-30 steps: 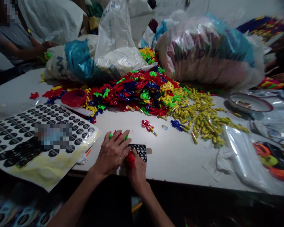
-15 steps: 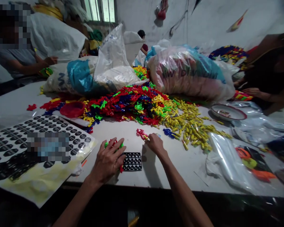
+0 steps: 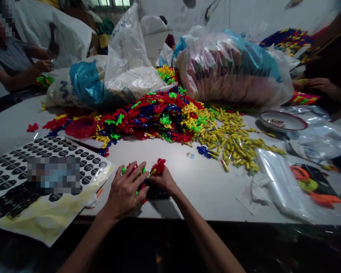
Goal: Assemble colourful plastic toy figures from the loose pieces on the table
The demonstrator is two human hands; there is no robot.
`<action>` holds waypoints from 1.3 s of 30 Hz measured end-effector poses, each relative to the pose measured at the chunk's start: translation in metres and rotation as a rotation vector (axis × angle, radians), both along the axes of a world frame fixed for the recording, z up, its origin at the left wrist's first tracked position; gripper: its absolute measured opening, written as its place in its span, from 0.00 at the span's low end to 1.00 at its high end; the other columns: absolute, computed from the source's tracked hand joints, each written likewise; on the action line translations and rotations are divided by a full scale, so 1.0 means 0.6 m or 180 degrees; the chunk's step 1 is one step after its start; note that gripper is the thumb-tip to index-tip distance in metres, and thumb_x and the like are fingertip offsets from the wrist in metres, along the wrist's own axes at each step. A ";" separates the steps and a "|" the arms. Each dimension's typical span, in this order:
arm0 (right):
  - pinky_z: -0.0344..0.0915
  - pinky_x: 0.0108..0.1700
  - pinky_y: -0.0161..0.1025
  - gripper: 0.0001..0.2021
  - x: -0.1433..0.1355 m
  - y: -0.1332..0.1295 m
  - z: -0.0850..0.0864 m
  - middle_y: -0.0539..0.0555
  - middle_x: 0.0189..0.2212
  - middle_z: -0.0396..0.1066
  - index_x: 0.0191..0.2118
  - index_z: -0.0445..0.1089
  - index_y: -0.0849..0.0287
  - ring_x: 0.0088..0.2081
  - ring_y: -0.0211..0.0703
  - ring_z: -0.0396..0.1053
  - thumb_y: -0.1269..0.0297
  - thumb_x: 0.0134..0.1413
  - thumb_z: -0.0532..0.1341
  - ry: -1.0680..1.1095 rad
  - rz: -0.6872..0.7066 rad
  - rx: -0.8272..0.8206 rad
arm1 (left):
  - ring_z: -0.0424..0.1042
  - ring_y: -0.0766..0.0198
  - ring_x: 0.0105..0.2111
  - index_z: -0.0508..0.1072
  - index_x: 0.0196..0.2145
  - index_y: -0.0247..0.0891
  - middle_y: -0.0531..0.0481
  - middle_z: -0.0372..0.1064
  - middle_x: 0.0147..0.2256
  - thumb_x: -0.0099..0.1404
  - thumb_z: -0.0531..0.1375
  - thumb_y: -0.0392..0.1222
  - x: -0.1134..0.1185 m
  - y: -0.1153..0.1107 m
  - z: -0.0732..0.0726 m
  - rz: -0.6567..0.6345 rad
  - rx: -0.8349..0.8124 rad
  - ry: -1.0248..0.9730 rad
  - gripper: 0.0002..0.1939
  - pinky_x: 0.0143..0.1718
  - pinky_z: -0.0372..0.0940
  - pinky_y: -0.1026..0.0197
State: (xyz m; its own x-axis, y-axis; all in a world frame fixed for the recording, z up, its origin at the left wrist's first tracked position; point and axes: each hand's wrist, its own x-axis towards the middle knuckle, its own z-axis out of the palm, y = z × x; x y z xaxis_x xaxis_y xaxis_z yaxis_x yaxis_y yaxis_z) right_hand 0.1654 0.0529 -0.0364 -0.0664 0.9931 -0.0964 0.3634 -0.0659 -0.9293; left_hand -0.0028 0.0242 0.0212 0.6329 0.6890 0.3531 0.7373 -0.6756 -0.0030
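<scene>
While both hands sit together at the near edge of the white table (image 3: 187,182), I see my left hand (image 3: 125,189) spread flat, fingers apart, over a small cluster of green and red plastic pieces (image 3: 132,170). My right hand (image 3: 165,181) pinches a red plastic piece (image 3: 159,166) just beside them, over a black grid tray (image 3: 156,194). Beyond lies the big multicoloured heap (image 3: 165,113).
</scene>
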 end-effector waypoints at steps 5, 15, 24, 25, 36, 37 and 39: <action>0.57 0.30 0.33 0.08 -0.026 -0.017 -0.004 0.54 0.29 0.69 0.33 0.67 0.61 0.30 0.39 0.65 0.75 0.43 0.56 -0.1524 0.0116 0.0414 | 0.55 0.48 0.57 0.63 0.53 0.43 0.48 0.54 0.58 0.64 0.51 0.46 0.000 0.000 0.000 0.0024 -0.0046 0.0051 0.20 0.53 0.49 0.41; 0.60 0.30 0.30 0.11 0.038 0.117 0.050 0.50 0.30 0.72 0.35 0.71 0.61 0.29 0.37 0.68 0.73 0.40 0.63 -0.2045 0.1553 -0.0008 | 0.55 0.50 0.56 0.53 0.59 0.47 0.51 0.54 0.58 0.64 0.51 0.50 -0.008 0.003 -0.005 -0.0013 0.0041 0.0084 0.27 0.54 0.48 0.44; 0.60 0.38 0.37 0.12 -0.035 0.264 0.049 0.65 0.41 0.68 0.41 0.68 0.65 0.43 0.49 0.68 0.76 0.53 0.51 -0.2824 0.0242 0.0336 | 0.54 0.50 0.56 0.54 0.59 0.45 0.49 0.54 0.58 0.63 0.52 0.50 -0.007 0.004 -0.009 -0.0010 0.0064 0.0109 0.27 0.54 0.50 0.45; 0.60 0.37 0.37 0.09 -0.024 0.253 0.042 0.64 0.39 0.69 0.38 0.69 0.65 0.42 0.49 0.68 0.73 0.53 0.53 -0.2872 0.0204 0.0281 | 0.54 0.50 0.56 0.54 0.59 0.45 0.49 0.54 0.59 0.63 0.52 0.50 -0.007 0.004 -0.009 -0.0017 0.0067 0.0084 0.28 0.53 0.50 0.45; 0.54 0.22 0.32 0.07 0.103 0.004 0.019 0.44 0.17 0.58 0.25 0.61 0.60 0.19 0.34 0.57 0.64 0.37 0.58 0.0678 -0.0091 -0.0518 | 0.56 0.52 0.55 0.59 0.56 0.42 0.48 0.57 0.57 0.64 0.52 0.46 -0.001 0.002 -0.007 0.0036 -0.0073 -0.0200 0.23 0.53 0.49 0.45; 0.54 0.22 0.32 0.07 0.096 -0.005 0.015 0.44 0.17 0.59 0.25 0.61 0.60 0.19 0.34 0.57 0.65 0.36 0.59 0.0754 -0.0176 -0.0511 | 0.57 0.52 0.55 0.59 0.56 0.42 0.48 0.57 0.57 0.63 0.52 0.46 -0.001 0.002 -0.006 0.0033 -0.0088 -0.0231 0.23 0.54 0.49 0.46; 0.54 0.22 0.32 0.08 0.078 -0.013 0.006 0.44 0.17 0.59 0.26 0.62 0.60 0.20 0.33 0.57 0.66 0.34 0.59 0.0810 -0.0330 -0.0407 | 0.57 0.52 0.55 0.60 0.55 0.41 0.47 0.58 0.56 0.63 0.53 0.46 0.000 0.002 -0.005 0.0020 -0.0111 -0.0276 0.22 0.54 0.49 0.46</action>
